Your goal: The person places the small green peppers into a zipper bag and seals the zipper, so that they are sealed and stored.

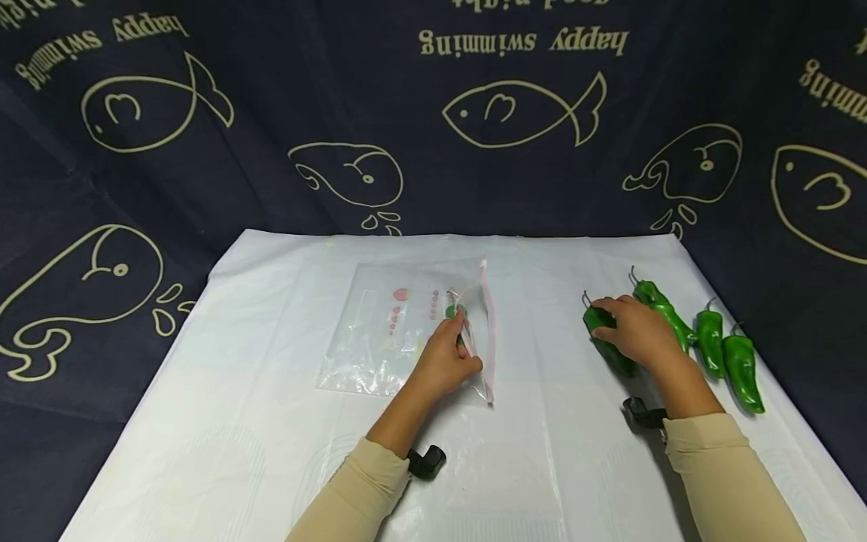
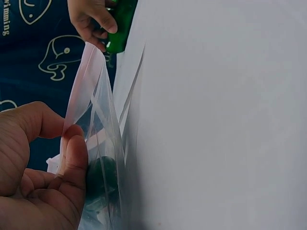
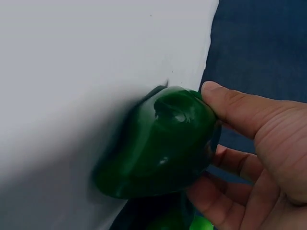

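Observation:
A clear zip bag [image 1: 366, 346] with a pink zip edge lies on the table, its mouth toward the right. My left hand [image 1: 442, 363] pinches the bag's edge between thumb and fingers; the left wrist view shows the mouth parted. Something dark green [image 2: 101, 177] shows through the plastic, probably a pepper, partly hidden by folds and fingers. Over on the right, my right hand [image 1: 640, 331] grips a glossy green pepper [image 1: 618, 360], thumb on one side and fingers on the other. In the right wrist view this pepper [image 3: 158, 139] lies close to the white cloth.
Three more green peppers lie beyond the right hand: one partly behind it [image 1: 667, 309], another in the middle [image 1: 710, 342] and one near the table's right edge [image 1: 743, 373]. White cloth covers the table [image 1: 223, 391]. A dark printed curtain [image 1: 406, 90] hangs behind.

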A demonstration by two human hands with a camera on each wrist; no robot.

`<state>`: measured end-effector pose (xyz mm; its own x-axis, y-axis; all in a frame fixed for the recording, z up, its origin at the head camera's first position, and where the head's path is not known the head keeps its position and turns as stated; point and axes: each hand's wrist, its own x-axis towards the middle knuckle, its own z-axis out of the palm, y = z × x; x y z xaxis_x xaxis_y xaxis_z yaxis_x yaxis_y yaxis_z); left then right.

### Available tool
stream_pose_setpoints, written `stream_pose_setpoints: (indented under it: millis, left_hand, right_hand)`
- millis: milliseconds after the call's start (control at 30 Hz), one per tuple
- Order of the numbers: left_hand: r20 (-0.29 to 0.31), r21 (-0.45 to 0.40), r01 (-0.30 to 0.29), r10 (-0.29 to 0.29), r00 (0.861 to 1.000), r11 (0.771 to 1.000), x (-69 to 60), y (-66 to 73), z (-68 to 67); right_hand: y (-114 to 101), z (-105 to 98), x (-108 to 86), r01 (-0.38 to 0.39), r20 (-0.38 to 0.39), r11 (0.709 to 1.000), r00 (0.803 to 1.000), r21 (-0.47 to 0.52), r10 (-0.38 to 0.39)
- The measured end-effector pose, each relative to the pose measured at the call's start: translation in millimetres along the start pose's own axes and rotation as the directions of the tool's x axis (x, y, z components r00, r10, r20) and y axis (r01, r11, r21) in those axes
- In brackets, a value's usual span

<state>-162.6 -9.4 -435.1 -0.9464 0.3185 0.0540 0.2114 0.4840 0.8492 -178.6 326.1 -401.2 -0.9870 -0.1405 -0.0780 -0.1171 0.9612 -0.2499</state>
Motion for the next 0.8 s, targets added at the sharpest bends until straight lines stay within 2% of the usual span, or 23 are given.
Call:
stream_pose_setpoints:
  millis: [167, 400, 800]
  left_hand:
    - [0.0, -0.004, -0.006, 0.006, 1.0, 1.0, -0.3, -0.1, 0.5]
    - [-0.005, 0.007, -0.007, 0.007, 1.0, 1.0, -0.5, -0.1, -0.3]
    - [-0.005, 0.035, -0.015, 0.016, 1.0, 0.999, 0.5, 0.5, 0.2]
  right_hand:
    - [-1, 3, 1.9, -0.016, -0.032, 0.995, 0.999, 0.098, 0.019]
    - [-5, 4, 4.1, -0.012, -0.094, 0.97, 0.995, 0.243, 0.036]
    - [-21, 4, 5.5, 0.063, -0.172, 0.938, 0.985, 0.34, -0.004]
